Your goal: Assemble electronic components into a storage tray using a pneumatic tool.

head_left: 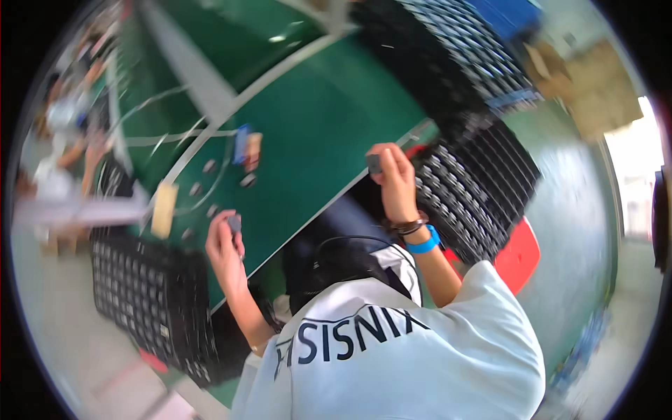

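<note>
My left hand (224, 246) is over the near edge of the green table (315, 105), its fingers closed on a small dark grey piece (234, 223). Off to the right, beside a black compartment tray (465, 199), my right hand (396, 176) pinches a similar small dark grey block (374, 164). The exact kind of these pieces is too blurred to make out. Several small dark parts (195, 188) lie on the table beyond my left hand. Near them are a blue and tan object (248, 148) and a thin pale cable (224, 168).
Another black tray (140, 294) with rows of small pieces stands at the left. More filled trays (455, 42) are at the far right. A red stool (519, 259) shows under the right tray. Cardboard (598, 91) stands beyond, and other people (63, 168) sit at far left.
</note>
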### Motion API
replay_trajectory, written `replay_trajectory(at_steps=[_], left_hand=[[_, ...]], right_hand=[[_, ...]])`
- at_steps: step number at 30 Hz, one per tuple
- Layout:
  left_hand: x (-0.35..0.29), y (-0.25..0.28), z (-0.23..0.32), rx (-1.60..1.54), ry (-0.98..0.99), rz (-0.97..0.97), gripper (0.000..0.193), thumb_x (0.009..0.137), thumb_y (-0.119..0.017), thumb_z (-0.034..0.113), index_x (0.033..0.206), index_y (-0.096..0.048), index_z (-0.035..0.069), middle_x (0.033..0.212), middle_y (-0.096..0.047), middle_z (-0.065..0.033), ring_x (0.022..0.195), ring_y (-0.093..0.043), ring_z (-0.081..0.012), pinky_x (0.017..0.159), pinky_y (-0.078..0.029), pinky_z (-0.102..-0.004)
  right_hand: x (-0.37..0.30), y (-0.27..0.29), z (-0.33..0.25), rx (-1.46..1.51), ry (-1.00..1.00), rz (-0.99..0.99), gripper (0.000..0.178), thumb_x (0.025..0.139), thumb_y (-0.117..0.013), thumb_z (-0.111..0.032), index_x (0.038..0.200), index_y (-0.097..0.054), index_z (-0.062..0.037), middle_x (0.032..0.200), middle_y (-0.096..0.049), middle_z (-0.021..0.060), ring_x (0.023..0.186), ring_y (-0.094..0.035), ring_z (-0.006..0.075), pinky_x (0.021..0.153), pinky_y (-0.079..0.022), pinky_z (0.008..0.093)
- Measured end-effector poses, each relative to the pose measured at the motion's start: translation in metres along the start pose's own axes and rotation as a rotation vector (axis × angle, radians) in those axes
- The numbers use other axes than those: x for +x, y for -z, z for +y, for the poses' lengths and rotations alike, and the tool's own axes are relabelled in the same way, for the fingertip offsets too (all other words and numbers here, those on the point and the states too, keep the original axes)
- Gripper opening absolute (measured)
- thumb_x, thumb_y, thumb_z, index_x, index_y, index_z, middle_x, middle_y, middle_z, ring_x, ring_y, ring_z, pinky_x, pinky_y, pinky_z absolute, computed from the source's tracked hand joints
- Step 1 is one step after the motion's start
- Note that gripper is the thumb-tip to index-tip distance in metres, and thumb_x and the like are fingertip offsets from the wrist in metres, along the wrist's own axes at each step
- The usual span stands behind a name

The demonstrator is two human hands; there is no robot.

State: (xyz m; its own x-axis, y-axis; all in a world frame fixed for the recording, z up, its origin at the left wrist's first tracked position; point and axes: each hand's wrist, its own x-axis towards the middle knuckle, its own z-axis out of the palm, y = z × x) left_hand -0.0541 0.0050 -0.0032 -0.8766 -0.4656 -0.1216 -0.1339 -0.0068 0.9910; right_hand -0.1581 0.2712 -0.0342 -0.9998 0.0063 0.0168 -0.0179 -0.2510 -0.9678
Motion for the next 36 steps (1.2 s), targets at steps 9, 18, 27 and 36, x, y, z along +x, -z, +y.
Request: replay_trajectory(at_steps=[9, 18, 27, 36], left_hand=[[-0.018, -0.179, -0.019, -0.356, 0.445, -0.920, 0.030, 0.092, -0.046, 0.027, 0.103, -0.053, 0.000, 0.083, -0.059, -0.0098, 0.056, -0.042, -0.0033, 0.044, -0.031, -0.0146], [-0.049, -0.278, -0.023, -0.232, 0.541, -1.248, 0.031, 0.093, -0.044, 0.030, 0.101, -0.056, 0.003, 0.085, -0.062, -0.0082, 0.059, -0.043, -0.0027, 0.048, -0.034, -0.0159], [-0.072, -0.329, -0.041, -0.069, 0.499, -1.271, 0.028, 0.090, -0.051, 0.031, 0.102, -0.054, 0.006, 0.078, -0.058, -0.0007, 0.058, -0.043, -0.0015, 0.048, -0.033, -0.0146], [-0.084, -0.359, -0.050, 0.014, 0.368, -1.352, 0.034, 0.084, -0.059, 0.037, 0.097, -0.057, 0.006, 0.069, -0.054, 0.0038, 0.058, -0.046, -0.0020, 0.048, -0.033, -0.0152]], right_hand=[[-0.064, 0.264, 0.008, -1.044, 0.008, 0.945, 0.029, 0.083, -0.060, -0.031, 0.082, -0.056, -0.0032, 0.067, -0.061, 0.0127, 0.062, -0.060, 0.0248, 0.057, -0.045, 0.0333], [-0.069, 0.262, 0.026, -1.544, 0.014, 0.964, 0.028, 0.079, -0.063, -0.033, 0.090, -0.055, -0.0091, 0.085, -0.049, 0.0114, 0.081, -0.049, 0.0295, 0.068, -0.040, 0.0386], [-0.099, 0.213, -0.042, -0.172, -0.098, 0.500, 0.020, 0.084, -0.059, -0.018, 0.093, -0.056, 0.0001, 0.081, -0.050, 0.0019, 0.067, -0.046, 0.0072, 0.058, -0.038, 0.0214], [-0.114, 0.207, -0.044, -0.452, -0.036, 0.379, 0.021, 0.079, -0.063, -0.009, 0.098, -0.058, -0.0025, 0.080, -0.053, -0.0008, 0.071, -0.049, 0.0049, 0.060, -0.039, 0.0180]])
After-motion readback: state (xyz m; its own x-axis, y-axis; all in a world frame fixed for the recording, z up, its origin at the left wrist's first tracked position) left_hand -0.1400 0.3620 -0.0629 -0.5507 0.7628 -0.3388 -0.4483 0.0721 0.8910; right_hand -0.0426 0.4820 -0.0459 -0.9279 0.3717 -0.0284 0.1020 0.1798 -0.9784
